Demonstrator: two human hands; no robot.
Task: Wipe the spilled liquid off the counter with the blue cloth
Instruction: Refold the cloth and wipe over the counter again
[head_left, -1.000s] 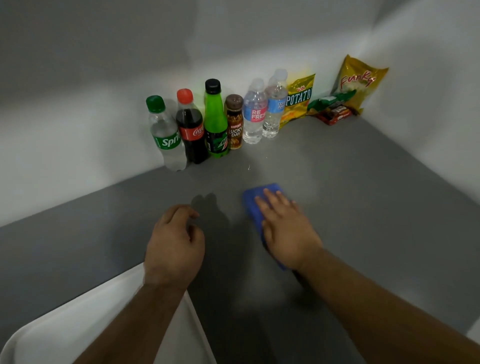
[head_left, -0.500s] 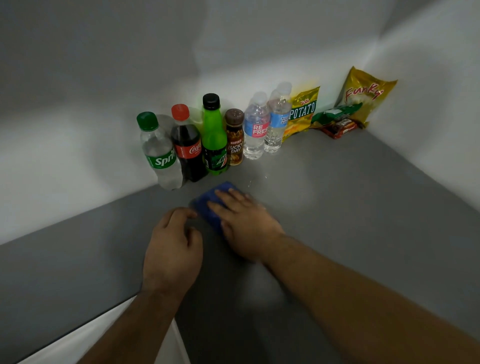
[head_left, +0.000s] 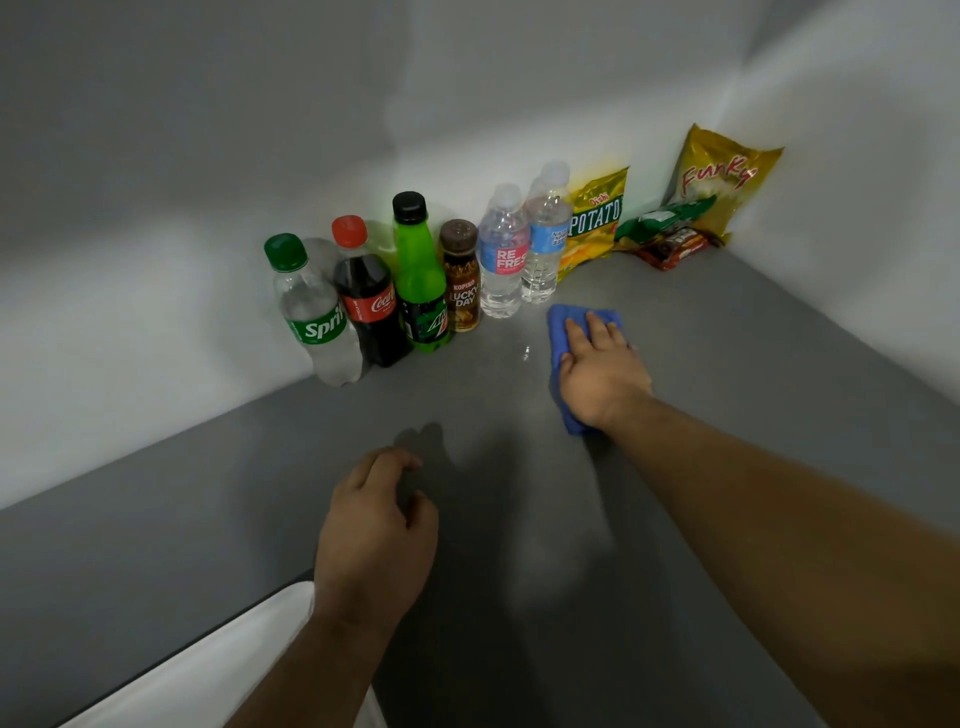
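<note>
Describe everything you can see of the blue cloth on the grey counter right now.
The blue cloth is a soft, folded-looking fabric pad, solid blue, lying flat on the grey counter just in front of the two clear water bottles. The right hand presses down on it, fingers spread, covering most of it; only its far edge and left side show. A small glistening wet spot sits just left of it, apart from the cloth. The left hand does not touch it.

Single view logged: head-worn wide-angle camera, which I read as looking forward and down onto the grey counter (head_left: 675, 519), angled toward the wall corner, close above both forearms. No second view.
</note>
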